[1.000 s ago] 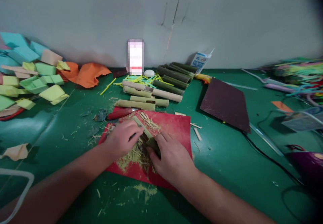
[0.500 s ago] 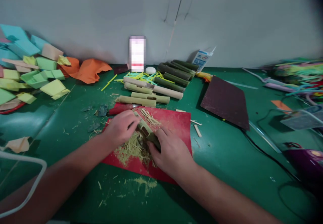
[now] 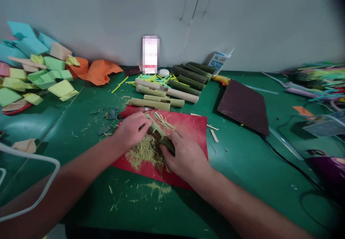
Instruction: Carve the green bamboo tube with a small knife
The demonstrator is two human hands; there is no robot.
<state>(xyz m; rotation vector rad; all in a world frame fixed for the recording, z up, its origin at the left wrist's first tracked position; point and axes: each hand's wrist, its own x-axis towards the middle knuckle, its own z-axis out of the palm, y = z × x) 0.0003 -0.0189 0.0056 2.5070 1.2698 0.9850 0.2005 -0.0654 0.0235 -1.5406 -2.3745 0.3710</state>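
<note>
A short bamboo tube [image 3: 157, 132] with a rectangular notch cut in its side lies slanted over the red sheet [image 3: 192, 131]. My right hand [image 3: 185, 156] is wrapped around its near, darker green end. At the far end, my left hand [image 3: 134, 129] has its fingers curled closed against the tube; the fingertips are partly hidden. Bamboo shavings and pale dust [image 3: 142, 151] are heaped under and beside the tube, with thin splinters [image 3: 163, 120] beyond it. Just past my left hand lies a red-handled tool [image 3: 132, 112], its far end partly hidden.
Notched bamboo pieces [image 3: 151, 103] and dark green tubes [image 3: 188, 74] lie behind the sheet, near a propped phone [image 3: 150, 54]. Folded colored paper [image 3: 35, 70] is piled left. A dark board [image 3: 244, 106], a cable [image 3: 291, 162] and plastic strips [image 3: 318, 81] occupy the right.
The view has shifted slightly, so everything sits a little right and higher. Both hands stay on the bamboo tube with almost the same hold.
</note>
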